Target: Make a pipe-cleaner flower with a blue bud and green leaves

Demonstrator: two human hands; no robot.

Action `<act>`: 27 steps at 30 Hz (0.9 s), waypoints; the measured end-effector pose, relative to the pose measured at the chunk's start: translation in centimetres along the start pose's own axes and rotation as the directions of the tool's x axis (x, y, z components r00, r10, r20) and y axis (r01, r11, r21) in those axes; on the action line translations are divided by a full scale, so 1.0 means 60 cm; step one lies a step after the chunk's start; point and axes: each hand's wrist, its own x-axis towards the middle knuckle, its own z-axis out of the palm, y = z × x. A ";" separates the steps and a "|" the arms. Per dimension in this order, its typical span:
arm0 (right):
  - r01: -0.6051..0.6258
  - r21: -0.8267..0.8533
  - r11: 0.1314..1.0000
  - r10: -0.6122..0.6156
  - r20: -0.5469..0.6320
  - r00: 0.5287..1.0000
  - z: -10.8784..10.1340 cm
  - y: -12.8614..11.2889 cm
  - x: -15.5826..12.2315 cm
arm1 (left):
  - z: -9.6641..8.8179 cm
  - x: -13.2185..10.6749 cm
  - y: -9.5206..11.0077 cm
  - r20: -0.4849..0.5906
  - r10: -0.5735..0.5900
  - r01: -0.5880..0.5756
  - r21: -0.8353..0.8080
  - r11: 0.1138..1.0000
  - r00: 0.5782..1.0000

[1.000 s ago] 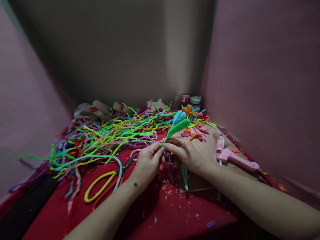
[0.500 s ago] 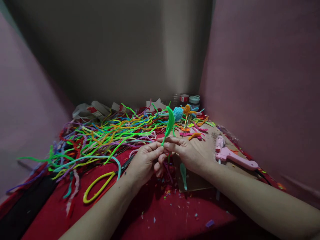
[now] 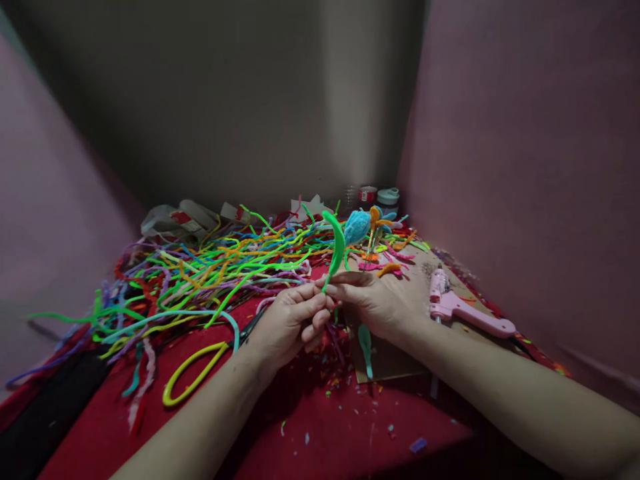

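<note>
My left hand [image 3: 289, 321] and my right hand [image 3: 376, 300] meet at the middle of a red table [image 3: 310, 433]. Both pinch the lower end of a green pipe-cleaner leaf [image 3: 336, 245], which stands up from my fingertips and curves to the left at its top. Just behind it stands a blue pipe-cleaner flower [image 3: 357, 227]. A second, teal leaf [image 3: 367, 344] lies on a cardboard sheet [image 3: 387, 360] under my right wrist.
A big tangle of coloured pipe cleaners [image 3: 200, 267] covers the table's left and back. Scissors [image 3: 250, 325] lie by my left hand. A pink glue gun [image 3: 463, 309] lies at right. An orange flower [image 3: 376, 218] and small jars [image 3: 380, 195] stand at the back. Walls close in on all sides.
The green leaf has swung from leaning right to standing upright and now bends left at its top. My hands have shifted slightly and keep their pinch on its stem.
</note>
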 end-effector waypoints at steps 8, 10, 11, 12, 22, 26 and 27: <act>-0.067 -0.067 0.996 0.065 -0.032 0.997 0.006 -0.009 -0.011 | 0.010 -0.002 -0.003 -0.097 0.109 -0.076 0.293 0.953 0.989; -0.088 -0.084 0.993 0.081 -0.083 0.993 0.004 -0.005 -0.012 | 0.015 -0.003 -0.006 -0.148 0.195 -0.107 0.460 0.882 0.970; -0.093 -0.085 0.992 0.084 -0.113 0.990 0.004 -0.003 -0.012 | 0.016 -0.003 -0.009 -0.160 0.263 -0.134 0.554 0.821 0.951; -0.091 -0.076 0.993 0.080 -0.144 0.986 0.003 -0.001 -0.011 | 0.016 -0.003 -0.012 -0.155 0.345 -0.164 0.656 0.736 0.926; -0.066 -0.072 0.995 0.052 -0.183 0.982 0.006 0.000 -0.014 | 0.006 -0.006 -0.032 -0.005 0.602 -0.160 0.962 0.220 0.799; -0.051 -0.162 0.986 0.019 -0.193 0.981 0.012 -0.010 -0.016 | 0.013 -0.008 -0.022 -0.091 0.585 -0.245 0.848 0.470 0.806; -0.039 -0.164 0.986 0.006 -0.198 0.980 0.013 -0.011 -0.015 | 0.015 -0.008 -0.020 -0.113 0.577 -0.267 0.803 0.532 0.809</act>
